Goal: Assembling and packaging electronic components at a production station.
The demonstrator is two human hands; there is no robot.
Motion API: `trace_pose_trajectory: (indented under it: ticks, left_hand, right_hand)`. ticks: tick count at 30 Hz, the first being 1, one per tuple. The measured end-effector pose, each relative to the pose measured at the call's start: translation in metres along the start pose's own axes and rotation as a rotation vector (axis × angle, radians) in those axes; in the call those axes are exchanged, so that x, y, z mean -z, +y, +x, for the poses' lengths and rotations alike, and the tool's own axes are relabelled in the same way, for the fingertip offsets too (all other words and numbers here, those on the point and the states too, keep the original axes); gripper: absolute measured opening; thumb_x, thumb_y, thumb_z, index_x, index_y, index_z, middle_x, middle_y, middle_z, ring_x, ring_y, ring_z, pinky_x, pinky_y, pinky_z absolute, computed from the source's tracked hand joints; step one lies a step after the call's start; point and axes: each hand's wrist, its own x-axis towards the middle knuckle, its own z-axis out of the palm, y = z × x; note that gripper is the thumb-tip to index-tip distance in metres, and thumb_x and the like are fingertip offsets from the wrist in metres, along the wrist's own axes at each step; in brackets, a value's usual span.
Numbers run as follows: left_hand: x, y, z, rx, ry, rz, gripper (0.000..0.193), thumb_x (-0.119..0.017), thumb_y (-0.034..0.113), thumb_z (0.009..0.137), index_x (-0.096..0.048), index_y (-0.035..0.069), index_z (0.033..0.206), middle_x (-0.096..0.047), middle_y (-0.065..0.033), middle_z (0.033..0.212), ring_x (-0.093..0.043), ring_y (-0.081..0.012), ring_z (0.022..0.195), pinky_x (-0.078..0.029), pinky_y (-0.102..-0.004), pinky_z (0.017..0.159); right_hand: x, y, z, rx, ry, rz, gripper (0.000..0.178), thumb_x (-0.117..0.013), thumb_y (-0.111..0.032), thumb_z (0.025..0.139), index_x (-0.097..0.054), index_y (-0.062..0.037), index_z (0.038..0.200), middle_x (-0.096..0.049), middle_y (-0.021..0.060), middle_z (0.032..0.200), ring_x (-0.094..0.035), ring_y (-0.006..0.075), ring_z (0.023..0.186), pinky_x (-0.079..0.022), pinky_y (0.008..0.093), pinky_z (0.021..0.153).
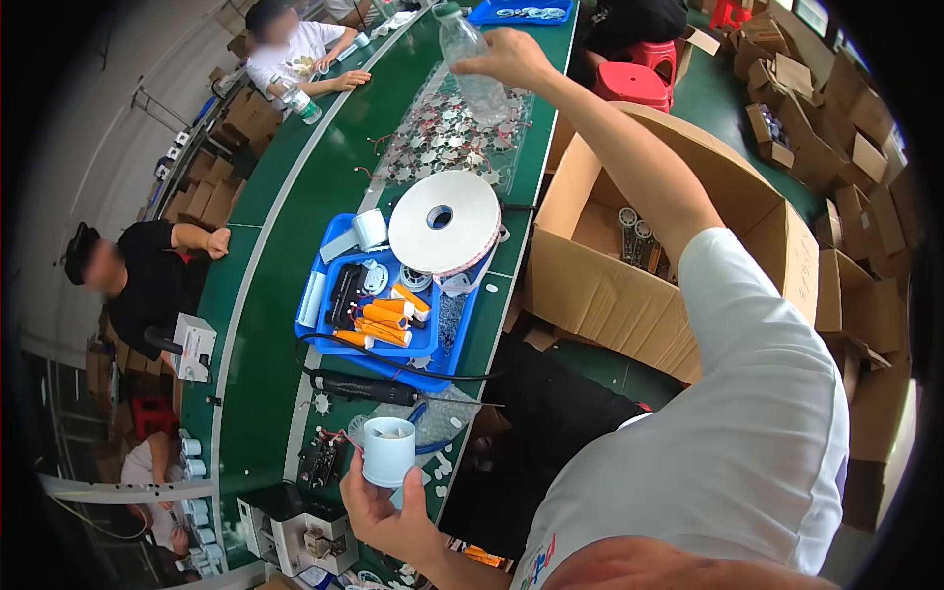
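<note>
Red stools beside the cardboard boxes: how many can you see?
3: one red stool behind the big open box, one just beyond it, one at the top edge. Others may be hidden.

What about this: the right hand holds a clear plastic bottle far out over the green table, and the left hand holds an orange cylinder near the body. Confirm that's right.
Not quite. The head view shows the left hand with its grip on a white cylinder, open at the top, not an orange one. The rest stands: the right hand holds the clear plastic bottle far out over the green table.
</note>
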Motion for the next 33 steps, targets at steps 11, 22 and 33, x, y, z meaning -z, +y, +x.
trace_pose_trajectory:
  ticks: [11, 22, 33]
  left_hand:
    - [0.029, -0.048, 0.019, 0.042, -0.067, 0.047, 0.070, -0.074, 0.004, 0.088, -0.050, 0.002, 0.154, -0.059, -0.0204, 0.142, -0.063, -0.0338, 0.127, -0.049, -0.0460, 0.111]
    - [0.036, -0.072, 0.030, 0.128, -0.213, 0.175, 0.083, -0.074, 0.007, 0.089, -0.036, 0.003, 0.162, -0.051, -0.0206, 0.150, -0.059, -0.0362, 0.133, -0.048, -0.0483, 0.113]
    - [-0.009, 0.013, 0.045, 0.223, 0.192, -0.080, 0.065, -0.077, 0.002, 0.078, -0.063, -0.007, 0.141, -0.070, -0.0183, 0.130, -0.069, -0.0291, 0.112, -0.057, -0.0388, 0.101]
  right_hand:
    - [-0.228, -0.048, 0.199, 0.020, 0.083, 0.018, 0.062, -0.088, -0.052, 0.075, -0.079, 0.0066, 0.094, -0.076, 0.0256, 0.090, -0.071, 0.0445, 0.080, -0.060, 0.0497, 0.076]
    - [-0.326, -0.027, 0.243, 0.071, -0.019, 0.004, 0.057, -0.085, -0.049, 0.077, -0.078, 0.0052, 0.091, -0.077, 0.0231, 0.088, -0.072, 0.0451, 0.081, -0.059, 0.0502, 0.077]
    - [-0.126, -0.110, 0.109, 0.533, -0.164, 0.391, 0.023, -0.071, -0.016, 0.088, -0.077, 0.0063, 0.091, -0.075, 0.0157, 0.079, -0.068, 0.0296, 0.069, -0.056, 0.0402, 0.068]
